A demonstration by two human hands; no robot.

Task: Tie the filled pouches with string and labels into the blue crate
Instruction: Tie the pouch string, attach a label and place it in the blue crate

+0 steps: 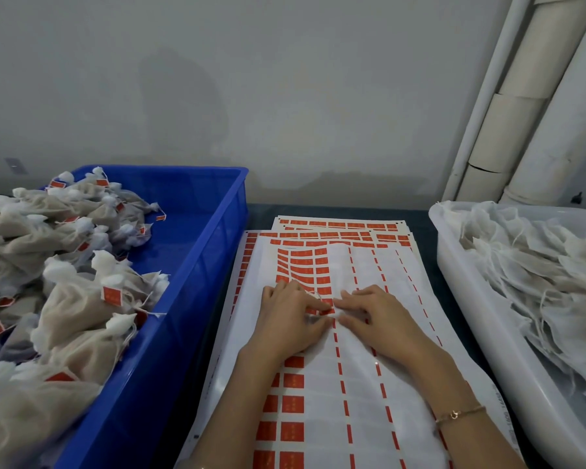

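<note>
Fingertips [310, 301] of our left hand [286, 319] pinch red label [330, 311] off label sheet [460, 350]; right hand [379, 319] presses flat, fingers straight. We judge label flimsy, sticky: lift by corner. Tied pouches [82, 299], soft, light, fill blue crate [190, 265].

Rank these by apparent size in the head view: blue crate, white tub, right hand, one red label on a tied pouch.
1. blue crate, cut off by the frame.
2. white tub, also cut off, so crate over tub is only apparent.
3. right hand.
4. red label, smallest by far.
</note>
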